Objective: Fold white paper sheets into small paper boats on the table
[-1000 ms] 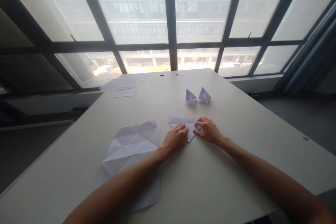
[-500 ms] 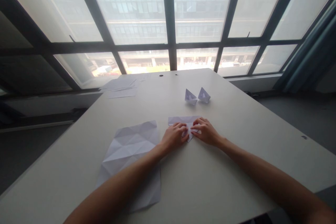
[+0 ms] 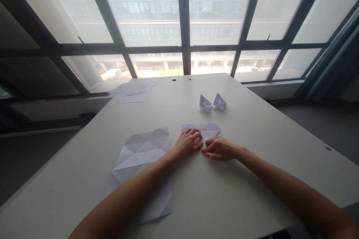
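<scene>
A partly folded sheet of white paper (image 3: 211,130) lies flat on the table, a straight band along its far edge and its sides slanting to a point near me. My left hand (image 3: 188,141) rests on the paper's left side with curled fingers, holding it down. At the near point, my right hand (image 3: 220,148) has its fingers closed together against the slanted edge. The two hands nearly meet there and cover part of the paper. Under and beside my left forearm is a larger creased sheet (image 3: 140,158), opened out flat.
Two small folded paper boats (image 3: 205,103) stand beyond my hands. Several loose sheets (image 3: 131,89) lie at the far left of the white table (image 3: 252,179). Large windows (image 3: 151,7) rise behind the table, and a curtain (image 3: 328,52) hangs at the right.
My right hand has slid toward me, from the paper's right side down to its near point, with its fingers drawn in. My left hand stays on the paper. The view has shifted slightly.
</scene>
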